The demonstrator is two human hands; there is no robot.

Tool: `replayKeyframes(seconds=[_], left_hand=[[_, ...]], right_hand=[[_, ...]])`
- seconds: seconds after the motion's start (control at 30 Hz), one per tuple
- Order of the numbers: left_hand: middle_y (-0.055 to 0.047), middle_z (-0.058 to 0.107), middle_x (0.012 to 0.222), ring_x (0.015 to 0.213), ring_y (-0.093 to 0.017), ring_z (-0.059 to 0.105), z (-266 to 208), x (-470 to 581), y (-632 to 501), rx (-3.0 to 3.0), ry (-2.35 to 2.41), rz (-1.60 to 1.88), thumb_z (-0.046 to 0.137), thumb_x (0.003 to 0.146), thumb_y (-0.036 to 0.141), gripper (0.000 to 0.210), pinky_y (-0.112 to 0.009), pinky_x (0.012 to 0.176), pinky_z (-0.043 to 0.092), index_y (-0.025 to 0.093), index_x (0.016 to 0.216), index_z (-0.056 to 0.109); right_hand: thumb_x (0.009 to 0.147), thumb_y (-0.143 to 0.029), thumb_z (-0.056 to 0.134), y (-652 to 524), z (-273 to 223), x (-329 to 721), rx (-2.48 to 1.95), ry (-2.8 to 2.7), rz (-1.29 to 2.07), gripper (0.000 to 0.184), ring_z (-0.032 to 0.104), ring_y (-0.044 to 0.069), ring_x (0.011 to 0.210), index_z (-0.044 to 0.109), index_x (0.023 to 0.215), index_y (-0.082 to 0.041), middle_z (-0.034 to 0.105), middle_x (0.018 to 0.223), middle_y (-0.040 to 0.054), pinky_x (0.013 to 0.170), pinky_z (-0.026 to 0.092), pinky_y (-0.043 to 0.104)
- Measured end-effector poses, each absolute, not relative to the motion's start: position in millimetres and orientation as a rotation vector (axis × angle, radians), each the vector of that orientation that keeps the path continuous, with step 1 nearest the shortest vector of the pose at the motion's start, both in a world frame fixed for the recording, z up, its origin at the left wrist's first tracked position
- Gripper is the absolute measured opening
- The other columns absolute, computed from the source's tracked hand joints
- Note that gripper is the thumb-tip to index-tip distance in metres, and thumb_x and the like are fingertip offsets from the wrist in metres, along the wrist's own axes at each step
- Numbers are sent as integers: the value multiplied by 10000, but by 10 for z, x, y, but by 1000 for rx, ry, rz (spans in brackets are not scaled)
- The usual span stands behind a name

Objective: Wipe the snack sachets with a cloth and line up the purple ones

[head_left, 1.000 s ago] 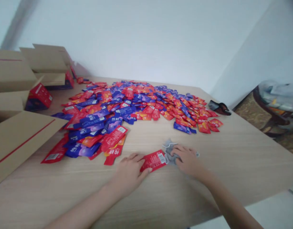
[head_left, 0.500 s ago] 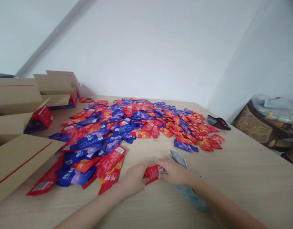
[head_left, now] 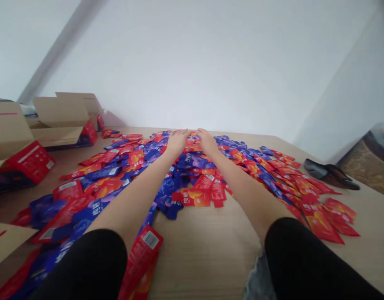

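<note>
At far left, cardboard boxes (head_left: 31, 164) stand with flaps raised, their ends red and dark blue. Beside them, red, orange and blue packets (head_left: 195, 197) spread across the table (head_left: 207, 250), heaped along its far side near the wall (head_left: 210, 62), with more running down the left toward the near edge. The black left sleeve (head_left: 86, 266) covers some of these; just right of it, a red packet with a barcode lies on another. The left hand (head_left: 178, 139) reaches to the far top of the heap, back upward, fingers pointing inward; the right hand (head_left: 207, 141) is just beside it, fingers stretched forward. Whether either grips a packet cannot be told. Near the bottom, a grey cloth (head_left: 258, 281) lies partly behind the black right sleeve (head_left: 307, 262). Farther right come more packets, mostly red, then a dark, glossy object (head_left: 331, 174) and, at the edge, something brown and patterned (head_left: 368, 162).
</note>
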State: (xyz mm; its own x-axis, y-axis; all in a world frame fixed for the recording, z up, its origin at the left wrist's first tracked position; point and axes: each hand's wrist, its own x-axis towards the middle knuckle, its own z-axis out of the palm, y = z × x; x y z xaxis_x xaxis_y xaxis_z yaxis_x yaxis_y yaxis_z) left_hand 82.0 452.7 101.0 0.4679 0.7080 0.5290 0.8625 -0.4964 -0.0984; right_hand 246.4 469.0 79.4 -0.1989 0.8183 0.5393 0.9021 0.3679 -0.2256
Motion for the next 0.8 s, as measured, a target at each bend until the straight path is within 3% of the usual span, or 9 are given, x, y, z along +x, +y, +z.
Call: replayKeyframes(seconds=[0.1,0.23,0.37,0.5,0.57,0.63,0.7,0.8], left_hand=[[-106,565,1285,1103,-239,593,762,844,4921,-2367,-1379,-555,591,936,347,382,-467,922,516,165,1270,548],[-98,578,1254,1064,-223,608,397,869,5127,-2397,-1478,-457,590,937,355,373,-440,888,533,164,1254,554],[-141,594,1266,1167,-280,549,396,933,5068,-2425,-1520,-392,555,939,245,308,-551,996,427,121,1219,587],[-172,611,1269,1213,-320,503,629,1267,4772,-2509,-1414,-351,458,920,170,301,-552,1042,347,102,1135,657],[-164,666,1166,1137,-296,560,722,1589,4562,-2600,-1324,-304,436,913,182,306,-493,1012,387,100,1058,692],[-134,707,1063,1035,-252,615,760,1987,4339,-2705,-1221,-249,431,903,185,309,-426,964,428,123,1025,708],[-101,719,1045,987,-222,637,738,2406,4119,-2789,-1111,-218,417,908,196,325,-384,935,444,162,1052,706],[-83,715,1067,1014,-228,638,608,2950,3831,-2882,-954,-165,437,903,228,307,-379,934,446,201,1044,708]], right_hand=[[898,-55,363,5126,554,2384,-1555,-2103,-96,532,401,238,1378,486,1411,-124,472,1473,137,1154,281,398],[893,-130,436,5274,307,2396,-1635,-2199,34,510,469,264,1325,506,1398,-124,506,1447,134,1133,316,429],[888,-150,421,4968,458,2798,-1663,-2226,42,586,472,195,1311,400,1474,-138,470,1487,78,1118,330,314],[927,-210,379,4228,677,3650,-1973,-2213,30,452,607,171,1119,579,1332,-225,653,1281,32,951,435,240],[918,-260,428,3798,683,4116,-2154,-2138,30,352,661,208,977,701,1124,-174,727,1082,95,851,471,264],[916,-360,460,3404,603,4495,-2346,-2022,13,370,680,245,860,728,973,-111,733,933,163,769,490,302],[876,-443,539,3093,460,4727,-2483,-1933,-6,409,684,270,845,723,938,-82,724,911,198,739,494,319],[827,-382,627,2825,232,4814,-2550,-1885,-39,357,679,275,942,713,998,-81,712,1020,210,780,488,307]])
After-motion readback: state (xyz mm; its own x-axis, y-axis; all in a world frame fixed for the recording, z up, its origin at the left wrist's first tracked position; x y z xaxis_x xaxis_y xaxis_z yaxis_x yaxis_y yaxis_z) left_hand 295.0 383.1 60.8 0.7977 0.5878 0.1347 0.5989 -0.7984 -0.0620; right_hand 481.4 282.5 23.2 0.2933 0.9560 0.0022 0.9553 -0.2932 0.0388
